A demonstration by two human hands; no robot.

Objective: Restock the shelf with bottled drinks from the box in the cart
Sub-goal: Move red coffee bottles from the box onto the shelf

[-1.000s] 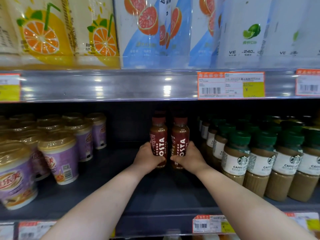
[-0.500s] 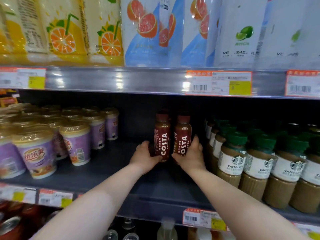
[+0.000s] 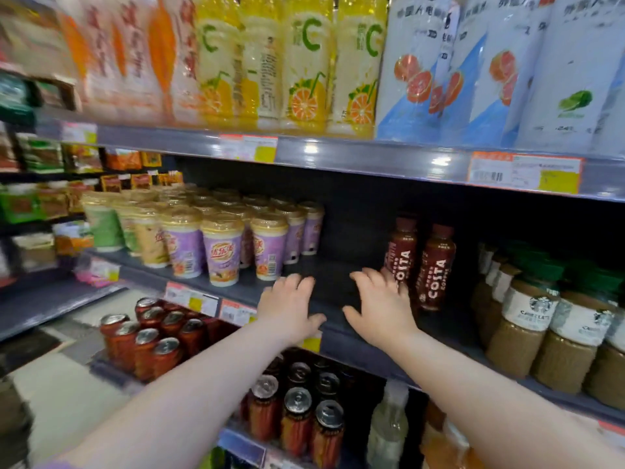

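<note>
A: Where can you pass?
B: Over the bare stretch of shelf board (image 3: 338, 279), between the purple cups (image 3: 221, 252) on your left and the two Costa bottles (image 3: 436, 265) on your right.
A: What hems you in?
B: The upper shelf rail (image 3: 372, 157) overhead. The latte bottles (image 3: 527, 319) crowd right of the Costa pair. Your right hand (image 3: 382, 309), fingers spread, is just beside the nearer one.

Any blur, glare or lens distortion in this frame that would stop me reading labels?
Head view: motion blur smears the orange packs at upper left; the Costa bottles read clearly; glare spots dot the upper shelf rail; wide-angle warp slants that rail; the left hand and right hand look slightly soft.
</note>
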